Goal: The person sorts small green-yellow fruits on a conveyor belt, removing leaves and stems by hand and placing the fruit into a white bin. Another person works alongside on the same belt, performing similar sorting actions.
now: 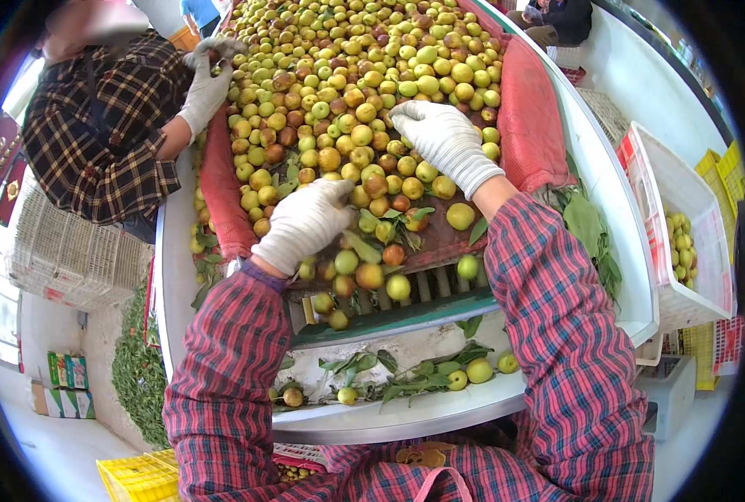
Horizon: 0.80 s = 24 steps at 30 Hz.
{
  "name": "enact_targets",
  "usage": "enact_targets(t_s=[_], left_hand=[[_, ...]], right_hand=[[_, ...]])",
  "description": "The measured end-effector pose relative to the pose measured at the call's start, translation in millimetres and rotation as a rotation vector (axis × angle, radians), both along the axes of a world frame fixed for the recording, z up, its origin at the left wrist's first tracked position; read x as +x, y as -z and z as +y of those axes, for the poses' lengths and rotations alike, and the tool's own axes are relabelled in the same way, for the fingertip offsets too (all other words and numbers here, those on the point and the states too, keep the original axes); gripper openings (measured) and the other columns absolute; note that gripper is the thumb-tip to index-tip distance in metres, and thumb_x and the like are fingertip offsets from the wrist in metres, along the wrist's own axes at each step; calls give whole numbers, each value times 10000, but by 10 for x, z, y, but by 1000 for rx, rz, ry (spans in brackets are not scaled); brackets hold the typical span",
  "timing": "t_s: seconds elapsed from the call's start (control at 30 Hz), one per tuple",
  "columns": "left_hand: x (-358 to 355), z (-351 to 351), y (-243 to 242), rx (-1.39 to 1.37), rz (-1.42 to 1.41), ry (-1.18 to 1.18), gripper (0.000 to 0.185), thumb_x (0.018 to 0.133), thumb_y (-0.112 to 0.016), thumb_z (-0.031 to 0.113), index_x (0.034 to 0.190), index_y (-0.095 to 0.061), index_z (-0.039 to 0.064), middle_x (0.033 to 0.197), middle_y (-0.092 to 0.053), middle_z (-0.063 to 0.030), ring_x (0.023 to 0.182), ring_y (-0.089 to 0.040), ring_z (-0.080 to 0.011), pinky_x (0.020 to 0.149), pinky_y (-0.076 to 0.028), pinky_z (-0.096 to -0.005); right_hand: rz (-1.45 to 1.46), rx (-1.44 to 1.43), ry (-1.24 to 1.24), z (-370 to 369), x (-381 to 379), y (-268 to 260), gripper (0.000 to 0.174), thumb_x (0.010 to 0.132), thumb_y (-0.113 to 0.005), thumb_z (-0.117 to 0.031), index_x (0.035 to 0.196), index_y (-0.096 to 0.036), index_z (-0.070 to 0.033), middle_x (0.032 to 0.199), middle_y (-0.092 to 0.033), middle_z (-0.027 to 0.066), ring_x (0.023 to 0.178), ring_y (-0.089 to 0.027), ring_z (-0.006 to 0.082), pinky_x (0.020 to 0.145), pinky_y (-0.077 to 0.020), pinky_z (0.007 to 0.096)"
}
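Observation:
A thick layer of green, yellow and brown jujubes (363, 135) covers a sorting table in front of me. My left hand (312, 219), in a white knit glove, is low over the near jujubes, its fingertips curled down beside a small one. Loose green leaves (400, 219) lie just right of it. Farther up and to the right, my right hand (438, 141), gloved alike, rests over the heap with bent fingers pointing left. Whether either hand grips a jujube is hidden by the fingers. Several jujubes sit on the slatted chute (432, 285) at the near end.
Red padded cloth (531, 116) lines both sides. Leaves and a few jujubes lie in the white front trough (410, 427). At left, a co-worker's gloved hand (206, 94) is at the heap's edge. A white crate (702, 188) holding jujubes stands at right; stacked crates (65, 245) stand left.

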<state>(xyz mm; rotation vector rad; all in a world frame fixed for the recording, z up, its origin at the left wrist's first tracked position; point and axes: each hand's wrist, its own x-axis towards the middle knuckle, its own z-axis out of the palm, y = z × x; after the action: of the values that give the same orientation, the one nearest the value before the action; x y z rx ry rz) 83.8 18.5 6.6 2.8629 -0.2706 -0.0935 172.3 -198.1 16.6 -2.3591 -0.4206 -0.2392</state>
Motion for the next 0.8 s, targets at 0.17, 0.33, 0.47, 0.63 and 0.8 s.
enact_targets(t_s=[0.17,0.33,0.47,0.63,0.8], left_hand=[[411,201,-128,-93,-168,-306,518,818,-615,305,1321,-584,186,1202,-664,-149,1078,-646,-329,928,-503,-422],[616,-116,-145,165,17,-246,424,830,-609,328,1228,-624,182,1141,-688,-150,1073,-649,-337,919,-505,-429],[484,-185,-145,261,63,-96,420,827,-581,328,1222,-640,199,1128,-690,-153,1039,-664,-338,894,-520,-433],[-30,-474,-229,256,170,58,422,797,-639,352,1193,-660,208,1049,-706,-148,992,-676,-315,845,-529,-413],[-239,-491,-122,-658,338,28,483,826,-672,254,1252,-618,33,1029,-681,-51,873,-641,-168,807,-512,-285]], right_hand=[[-40,77,51,-83,111,-1,385,921,-531,-427,1154,-698,-169,1112,-695,116,1039,-646,326,916,-495,425],[-34,132,173,-225,116,-116,428,895,-645,-406,1182,-690,-92,1092,-724,116,1014,-682,220,894,-508,340],[-119,289,213,-461,385,43,426,909,-550,-484,1174,-696,-184,1067,-715,113,1004,-669,314,885,-508,428],[-15,351,301,-627,466,75,422,904,-559,-485,1176,-696,-193,1101,-706,106,1034,-657,324,908,-505,429],[7,361,356,-610,339,-21,453,888,-632,-476,1178,-696,-134,1091,-717,127,1037,-667,274,915,-489,367]])
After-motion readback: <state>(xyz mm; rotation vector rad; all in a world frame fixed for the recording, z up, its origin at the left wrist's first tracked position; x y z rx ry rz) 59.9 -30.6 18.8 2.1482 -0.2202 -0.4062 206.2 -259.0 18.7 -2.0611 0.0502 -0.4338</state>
